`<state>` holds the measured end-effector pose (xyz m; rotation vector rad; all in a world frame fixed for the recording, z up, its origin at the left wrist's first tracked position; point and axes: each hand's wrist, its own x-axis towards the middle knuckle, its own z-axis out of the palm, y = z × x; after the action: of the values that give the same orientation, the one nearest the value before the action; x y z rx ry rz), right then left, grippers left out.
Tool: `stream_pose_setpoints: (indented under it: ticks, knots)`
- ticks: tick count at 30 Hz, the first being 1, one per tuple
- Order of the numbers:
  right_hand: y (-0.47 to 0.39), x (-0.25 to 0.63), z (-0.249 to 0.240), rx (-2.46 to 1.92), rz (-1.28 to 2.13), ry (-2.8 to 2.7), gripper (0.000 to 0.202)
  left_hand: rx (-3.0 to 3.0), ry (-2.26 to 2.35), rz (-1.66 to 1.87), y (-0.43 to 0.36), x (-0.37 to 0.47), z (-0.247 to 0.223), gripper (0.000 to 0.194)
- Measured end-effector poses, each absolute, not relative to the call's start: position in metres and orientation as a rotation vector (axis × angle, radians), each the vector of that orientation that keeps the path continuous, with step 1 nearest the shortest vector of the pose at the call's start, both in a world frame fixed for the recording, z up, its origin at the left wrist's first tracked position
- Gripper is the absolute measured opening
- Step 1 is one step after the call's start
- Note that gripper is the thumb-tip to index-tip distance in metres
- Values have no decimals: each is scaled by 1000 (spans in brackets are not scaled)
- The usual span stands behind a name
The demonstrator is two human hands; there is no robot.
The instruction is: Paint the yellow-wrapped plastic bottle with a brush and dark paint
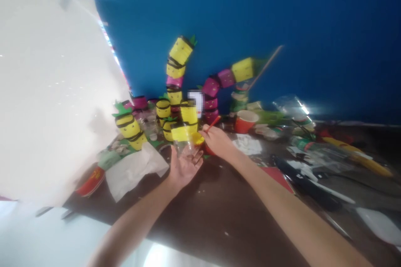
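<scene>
My left hand, palm up with fingers curled, holds a clear plastic cup that has a yellow band around its upper part. In my right hand is a thin red-handled paintbrush, pinched between the fingers. The brush's tip is hard to make out in the blur. Something yellow, perhaps a paint container, sits between the cup and my right hand. Just behind stands a stack of yellow cups with dark stripes.
Curved stacks of yellow and magenta cups stand against the blue wall. White paper and a red bowl lie left. On the right are a red cup, a clear bottle and a dark-handled tool.
</scene>
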<state>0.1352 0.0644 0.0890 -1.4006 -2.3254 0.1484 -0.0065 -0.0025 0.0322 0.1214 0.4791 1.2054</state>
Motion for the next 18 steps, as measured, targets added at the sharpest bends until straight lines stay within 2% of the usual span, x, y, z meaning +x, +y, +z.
stream_pose_setpoints:
  ticks: [6,13,18]
  knots:
    - [59,138,91,-1398,236,-2197,30,120,405,1213,-2,-6,30,66]
    - [36,160,94,-1390,511,-1594,32,36,358,1281,-1,-5,29,61]
    - [14,189,71,-1244,653,-1104,37,117,392,1195,-4,-7,27,62]
